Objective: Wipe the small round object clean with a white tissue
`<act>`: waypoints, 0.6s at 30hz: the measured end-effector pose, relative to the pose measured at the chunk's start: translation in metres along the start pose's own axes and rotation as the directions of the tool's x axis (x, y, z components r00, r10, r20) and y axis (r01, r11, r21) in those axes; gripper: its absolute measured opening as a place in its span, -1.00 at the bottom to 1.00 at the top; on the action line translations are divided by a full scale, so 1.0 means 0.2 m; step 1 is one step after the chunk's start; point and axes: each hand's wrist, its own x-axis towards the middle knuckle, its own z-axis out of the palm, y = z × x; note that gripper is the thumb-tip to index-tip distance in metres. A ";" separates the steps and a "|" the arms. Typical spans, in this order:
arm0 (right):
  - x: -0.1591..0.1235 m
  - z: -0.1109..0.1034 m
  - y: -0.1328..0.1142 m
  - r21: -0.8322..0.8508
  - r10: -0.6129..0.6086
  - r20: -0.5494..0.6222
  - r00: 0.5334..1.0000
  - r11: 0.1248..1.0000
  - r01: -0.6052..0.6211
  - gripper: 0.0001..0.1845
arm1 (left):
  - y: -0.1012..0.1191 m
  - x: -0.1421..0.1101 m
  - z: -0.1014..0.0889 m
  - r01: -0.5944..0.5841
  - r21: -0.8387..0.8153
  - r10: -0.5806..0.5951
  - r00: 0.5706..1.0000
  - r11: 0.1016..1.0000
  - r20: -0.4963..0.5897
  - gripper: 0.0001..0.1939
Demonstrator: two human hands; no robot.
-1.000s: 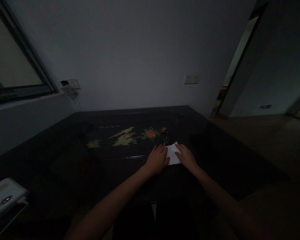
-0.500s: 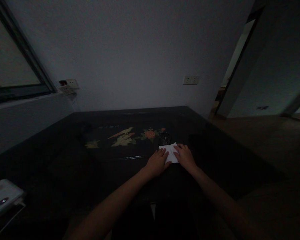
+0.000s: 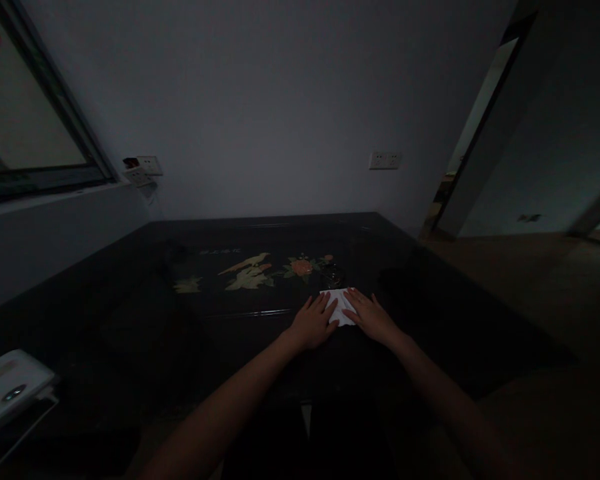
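Observation:
A small white sheet, paper or tissue by its look (image 3: 341,308), lies creased on the dark tabletop (image 3: 260,333). My left hand (image 3: 314,323) rests on its left side, fingers spread. On the right side, my right hand (image 3: 373,316) lies with its fingers stretched across the sheet. Both hands are open and press the sheet from above. Just beyond it sits a dark, shiny round object (image 3: 333,275), too dim to name.
The tabletop bears an inlaid bird and flower picture (image 3: 250,272). At the lower left is a white box-shaped device (image 3: 17,387) with a cable. Wall sockets (image 3: 385,160) are behind the table; a window (image 3: 25,113) is at left. The room is dim.
My right hand's fingers have flattened and reach further over the sheet. My left hand's fingers are spread a little wider. The view has shifted slightly.

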 end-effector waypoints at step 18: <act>0.08 -0.19 -0.29 0.568 0.025 -0.379 0.925 0.795 0.212 -0.58 | -0.06 0.06 -0.18 -0.024 -0.884 -0.266 0.950 0.466 -0.166 -0.60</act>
